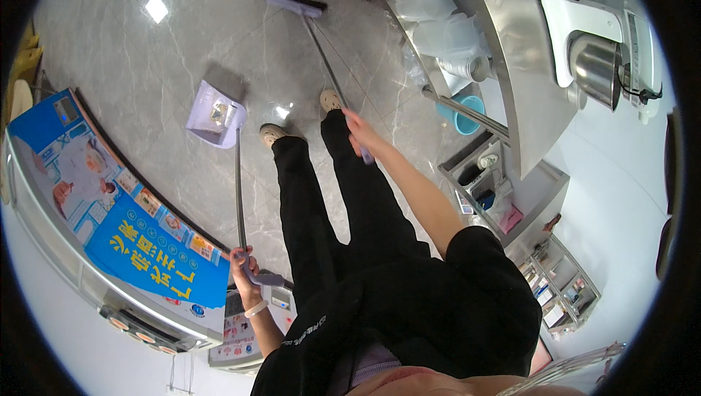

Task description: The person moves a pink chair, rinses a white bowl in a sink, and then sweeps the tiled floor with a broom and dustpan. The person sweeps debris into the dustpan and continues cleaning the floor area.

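My left hand (245, 271) grips the upper handle of a long-handled lilac dustpan (211, 132), whose pan rests on the floor ahead of me. Some light-coloured debris (220, 114) lies inside the pan, beside its row of comb teeth. In my right hand (361, 132) is the grip end of a broom (296, 6) with a grey metal pole. The broom's lilac head, edged with dark bristles, is on the floor farther forward, apart from the dustpan.
Grey marble-look tiles (137, 56) cover the floor. A chest freezer with a blue printed panel (148, 231) stands on the left. To the right are a steel worktable (526, 67) holding a stand mixer (580, 29), shelved plastic containers (449, 34), and a blue bucket (468, 116) beneath.
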Tool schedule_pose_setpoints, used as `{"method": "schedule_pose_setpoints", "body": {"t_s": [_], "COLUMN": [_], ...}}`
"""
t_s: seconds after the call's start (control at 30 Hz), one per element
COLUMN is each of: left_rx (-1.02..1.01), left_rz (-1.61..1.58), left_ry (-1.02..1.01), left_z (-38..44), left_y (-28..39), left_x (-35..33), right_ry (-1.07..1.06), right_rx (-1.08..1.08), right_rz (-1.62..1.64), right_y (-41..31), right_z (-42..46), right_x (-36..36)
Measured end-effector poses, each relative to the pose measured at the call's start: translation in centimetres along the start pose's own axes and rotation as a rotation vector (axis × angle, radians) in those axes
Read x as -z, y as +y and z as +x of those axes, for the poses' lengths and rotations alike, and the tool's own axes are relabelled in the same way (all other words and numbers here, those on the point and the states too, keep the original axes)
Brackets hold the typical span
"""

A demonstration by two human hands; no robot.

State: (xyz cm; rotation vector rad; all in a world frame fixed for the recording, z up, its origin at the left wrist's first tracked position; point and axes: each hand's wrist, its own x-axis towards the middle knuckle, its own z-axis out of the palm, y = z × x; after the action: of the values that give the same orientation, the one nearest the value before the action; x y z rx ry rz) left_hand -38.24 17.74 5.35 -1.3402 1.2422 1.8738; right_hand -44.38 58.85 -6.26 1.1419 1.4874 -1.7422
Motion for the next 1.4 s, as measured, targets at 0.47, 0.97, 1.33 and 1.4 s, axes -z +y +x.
{"method": "schedule_pose_setpoints", "body": {"t_s": [0.47,0.97,1.33,1.4], "left_rx": [0.025,0.059,0.052,0.045], "left_rz": [0.025,0.105,0.130,0.179], "left_ry": [-0.063,-0.010,-0.061,-0.020], "left_z": [0.8,1.9,2.6,2.5], "left_y": [0.9,2.1,2.2,2.1], "left_x": [-0.6,-0.7,2.1,2.0], "right_ry": [0.253,0.418,0.762,0.767], "right_rx": [-0.277,-0.014,0.168,0.103], "right_rz": [0.452,1.174,0.929,0.847], "right_y": [1.4,3.6,-1.9,-1.5], "right_z": [-19.1,-7.5,11.4,13.8], "right_x": [1.0,-2.3,-2.0,-0.6]}}
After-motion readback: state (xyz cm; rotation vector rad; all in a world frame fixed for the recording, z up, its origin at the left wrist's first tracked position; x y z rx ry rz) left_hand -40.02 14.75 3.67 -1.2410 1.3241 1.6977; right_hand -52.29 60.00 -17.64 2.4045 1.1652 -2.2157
